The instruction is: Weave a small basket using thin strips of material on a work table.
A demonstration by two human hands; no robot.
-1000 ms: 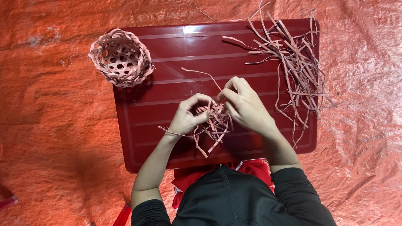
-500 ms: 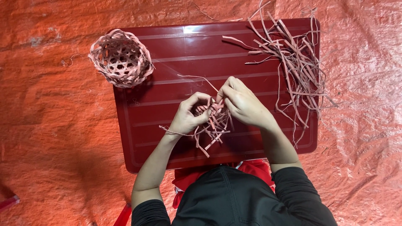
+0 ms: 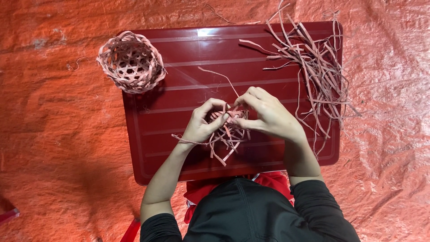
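Left hand (image 3: 202, 122) and right hand (image 3: 268, 114) both closed, pinching small woven piece of pink strips (image 3: 228, 130) between fingertips, above centre of dark red tray (image 3: 179, 134). Loose ends trail below hands. Finished woven basket (image 3: 131, 62) at tray's far-left corner. Bundle of loose strips (image 3: 316, 67) at far-right. Orange tarp (image 3: 58, 134) underneath.

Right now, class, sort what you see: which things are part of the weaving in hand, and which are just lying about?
In hand: left hand, right hand, half-woven strips, red tray.
Lying about: finished basket, loose strip pile, orange tarp.
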